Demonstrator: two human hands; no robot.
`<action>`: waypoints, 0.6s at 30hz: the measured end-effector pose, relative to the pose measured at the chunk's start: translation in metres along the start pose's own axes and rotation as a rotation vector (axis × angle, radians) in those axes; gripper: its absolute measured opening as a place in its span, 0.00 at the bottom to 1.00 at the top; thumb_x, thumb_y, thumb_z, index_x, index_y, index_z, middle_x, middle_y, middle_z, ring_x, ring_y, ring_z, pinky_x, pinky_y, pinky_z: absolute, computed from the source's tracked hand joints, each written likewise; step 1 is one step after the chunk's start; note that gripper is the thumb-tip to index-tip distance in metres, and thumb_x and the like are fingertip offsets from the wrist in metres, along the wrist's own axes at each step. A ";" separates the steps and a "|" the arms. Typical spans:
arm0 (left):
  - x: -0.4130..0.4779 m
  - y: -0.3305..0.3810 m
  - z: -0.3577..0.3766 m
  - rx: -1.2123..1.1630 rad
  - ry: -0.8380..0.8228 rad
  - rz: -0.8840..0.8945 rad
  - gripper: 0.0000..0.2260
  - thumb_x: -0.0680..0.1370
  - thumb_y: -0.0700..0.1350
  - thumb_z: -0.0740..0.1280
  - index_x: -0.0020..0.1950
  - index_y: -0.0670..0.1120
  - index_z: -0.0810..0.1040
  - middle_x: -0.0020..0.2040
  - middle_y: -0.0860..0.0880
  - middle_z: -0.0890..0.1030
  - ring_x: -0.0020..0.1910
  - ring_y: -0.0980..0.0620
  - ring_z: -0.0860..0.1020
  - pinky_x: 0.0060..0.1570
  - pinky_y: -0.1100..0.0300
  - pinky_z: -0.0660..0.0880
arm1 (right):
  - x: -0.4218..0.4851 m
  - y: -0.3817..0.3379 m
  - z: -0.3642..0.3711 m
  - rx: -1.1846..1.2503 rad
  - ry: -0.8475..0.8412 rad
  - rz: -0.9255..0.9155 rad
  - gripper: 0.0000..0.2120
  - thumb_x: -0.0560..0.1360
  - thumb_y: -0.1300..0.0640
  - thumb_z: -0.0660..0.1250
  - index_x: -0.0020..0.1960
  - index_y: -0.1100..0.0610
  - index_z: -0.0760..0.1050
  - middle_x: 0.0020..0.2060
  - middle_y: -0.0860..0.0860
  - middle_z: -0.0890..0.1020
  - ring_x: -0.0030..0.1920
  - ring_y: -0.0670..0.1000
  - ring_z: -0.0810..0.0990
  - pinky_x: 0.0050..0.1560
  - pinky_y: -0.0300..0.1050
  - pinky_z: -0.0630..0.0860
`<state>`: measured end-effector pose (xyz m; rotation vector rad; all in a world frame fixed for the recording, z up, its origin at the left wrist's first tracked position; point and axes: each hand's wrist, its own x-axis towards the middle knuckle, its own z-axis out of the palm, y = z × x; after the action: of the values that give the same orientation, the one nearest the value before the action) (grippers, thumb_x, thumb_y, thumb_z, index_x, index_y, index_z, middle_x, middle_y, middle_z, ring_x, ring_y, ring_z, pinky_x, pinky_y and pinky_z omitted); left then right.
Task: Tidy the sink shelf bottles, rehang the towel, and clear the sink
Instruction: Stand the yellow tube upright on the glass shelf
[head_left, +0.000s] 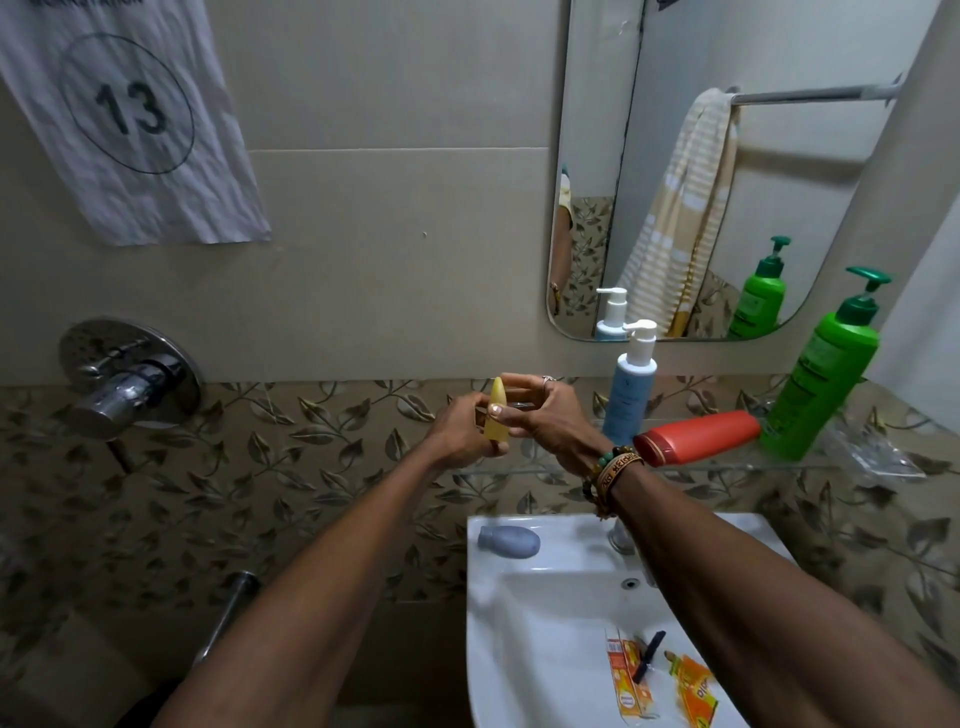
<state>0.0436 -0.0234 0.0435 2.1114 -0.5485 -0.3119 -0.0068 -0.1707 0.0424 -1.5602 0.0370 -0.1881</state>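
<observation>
My left hand (460, 434) grips a small yellow bottle (497, 413) upright, just left of the glass shelf (727, 465). My right hand (545, 415) has its thumb and fingers on the same bottle, and something clear shows between its fingers; I cannot tell what. On the shelf stand a blue pump bottle (629, 395) and a green pump bottle (821, 384). A red bottle (698, 435) lies on its side between them. A striped towel (675, 218) shows in the mirror, bunched at one end of its bar.
The white sink (519, 649) holds orange wrappers (631, 680) and a dark razor (647, 657). A grey-blue bottle (509, 541) lies on its rim. A crumpled clear wrapper (872, 452) sits at the shelf's right end. A chrome wall valve (124, 379) is at the left.
</observation>
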 end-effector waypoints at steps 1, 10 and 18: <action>0.000 0.000 0.001 -0.008 0.002 -0.004 0.29 0.68 0.35 0.78 0.67 0.42 0.73 0.57 0.43 0.82 0.55 0.46 0.81 0.56 0.46 0.80 | 0.000 0.000 0.000 -0.006 -0.002 -0.001 0.23 0.70 0.67 0.76 0.64 0.57 0.77 0.56 0.54 0.83 0.55 0.51 0.83 0.45 0.41 0.82; -0.003 -0.004 0.007 -0.026 0.032 -0.034 0.29 0.69 0.33 0.76 0.67 0.41 0.71 0.61 0.42 0.79 0.59 0.42 0.79 0.58 0.43 0.78 | 0.001 0.007 0.003 -0.032 -0.006 -0.004 0.23 0.69 0.68 0.76 0.62 0.55 0.78 0.53 0.52 0.84 0.52 0.49 0.84 0.43 0.37 0.81; -0.002 -0.008 0.009 -0.017 0.040 -0.048 0.29 0.69 0.34 0.76 0.67 0.42 0.71 0.62 0.42 0.79 0.59 0.42 0.78 0.58 0.44 0.78 | 0.005 0.012 0.002 -0.049 -0.020 0.006 0.21 0.69 0.67 0.76 0.57 0.49 0.78 0.52 0.49 0.83 0.51 0.47 0.83 0.41 0.35 0.80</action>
<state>0.0403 -0.0247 0.0323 2.1120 -0.4711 -0.3003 -0.0007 -0.1690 0.0313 -1.6105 0.0310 -0.1683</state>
